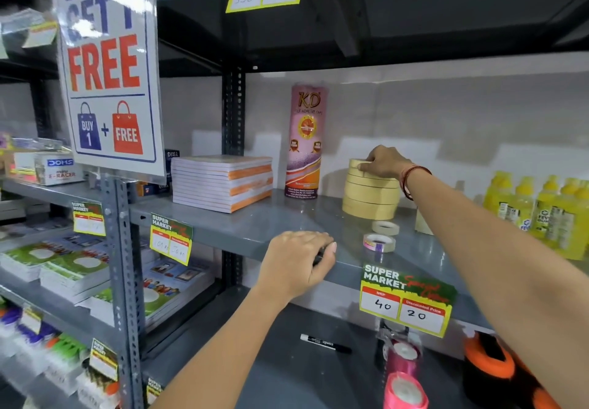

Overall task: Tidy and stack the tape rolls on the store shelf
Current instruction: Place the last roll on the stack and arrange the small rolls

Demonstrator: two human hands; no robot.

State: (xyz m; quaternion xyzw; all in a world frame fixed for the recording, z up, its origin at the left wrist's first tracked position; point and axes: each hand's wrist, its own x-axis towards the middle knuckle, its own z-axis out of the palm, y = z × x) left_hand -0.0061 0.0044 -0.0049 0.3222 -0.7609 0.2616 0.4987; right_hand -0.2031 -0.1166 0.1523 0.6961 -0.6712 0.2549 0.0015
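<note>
A stack of several cream masking-tape rolls [369, 196] stands on the grey shelf [271, 227]. My right hand [384, 161] rests on the stack's top roll [358, 163], fingers closed around its rim. Two small tape rolls lie flat in front of the stack: a white one [385, 227] and a clear one with a purple label [379, 243]. Another cream roll [423, 223] shows partly behind my right forearm. My left hand [298, 260] grips the shelf's front edge, curled over a small dark object that is mostly hidden.
A tall pink KD tape pack [305, 140] and a pile of notebooks [223, 182] stand left of the stack. Yellow glue bottles [538, 207] fill the shelf's right end. Below lie a marker [325, 342], pink ribbon spools [403, 373] and price tags [406, 300].
</note>
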